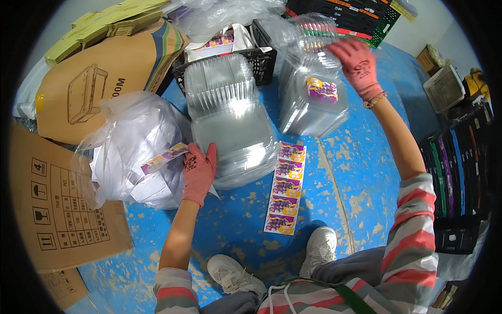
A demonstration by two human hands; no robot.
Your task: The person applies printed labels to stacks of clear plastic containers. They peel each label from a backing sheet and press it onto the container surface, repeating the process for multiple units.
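Note:
My left hand [198,170], in a pink glove, is at the left side of a nested stack of clear plastic clamshell containers [235,133]. A strip of grape-picture labels [164,157] sticks out from its curled fingers, and its thumb lies along the stack. My gloved right hand [355,64] is at the raised lids [313,43] of a second clear clamshell stack [313,112]; motion blurs its fingertips and the lids, so its grip cannot be told. One purple and yellow grape label [322,89] shows on that stack. Another label strip [285,188] lies on the floor between the stacks and my feet.
A clear plastic bag of white paper scraps [133,137] stands left of my left hand. Cardboard boxes [74,196] line the left. Behind the stacks is a black crate [264,62] with more labels. Folded black crates [455,168] stand right, on the worn blue floor [345,176].

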